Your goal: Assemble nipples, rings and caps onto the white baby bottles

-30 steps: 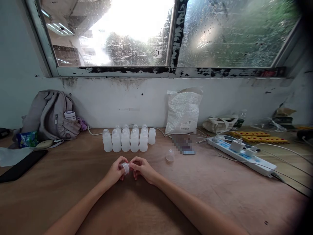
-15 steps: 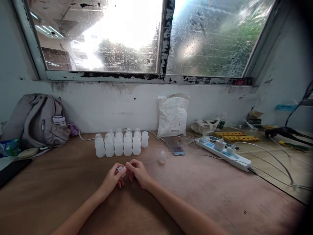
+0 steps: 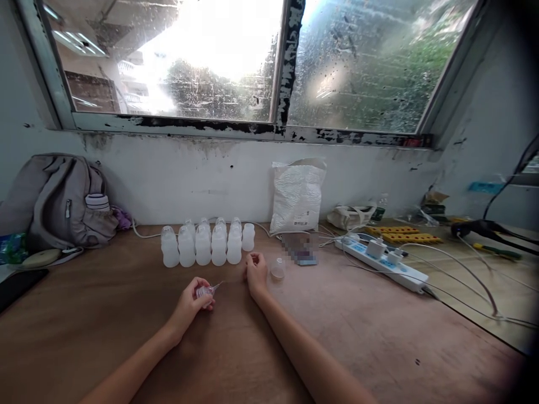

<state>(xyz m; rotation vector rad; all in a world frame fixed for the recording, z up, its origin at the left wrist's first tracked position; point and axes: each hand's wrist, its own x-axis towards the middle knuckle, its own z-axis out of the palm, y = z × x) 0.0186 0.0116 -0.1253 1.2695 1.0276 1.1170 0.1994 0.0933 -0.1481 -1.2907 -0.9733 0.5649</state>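
My left hand (image 3: 191,303) is closed around a small clear nozzle cap (image 3: 207,290) with a thin pointed tip, low over the wooden table (image 3: 379,331). My right hand (image 3: 255,273) has moved away from it and rests on the table with fingers curled; whether it holds anything I cannot make out. It lies just left of a small clear cap (image 3: 277,269) standing on the table. Behind both hands stand several small white plastic bottles (image 3: 203,245) in a cluster.
A grey backpack (image 3: 59,202) leans on the wall at the left, with a dark phone (image 3: 14,286) in front of it. A white bag (image 3: 297,196) stands against the wall. A power strip (image 3: 381,259) with chargers and cables lies to the right.
My hands were together on the small cap; now they have parted. The right hand has gone forward and right toward the clear cap, and the left keeps the nozzle cap.
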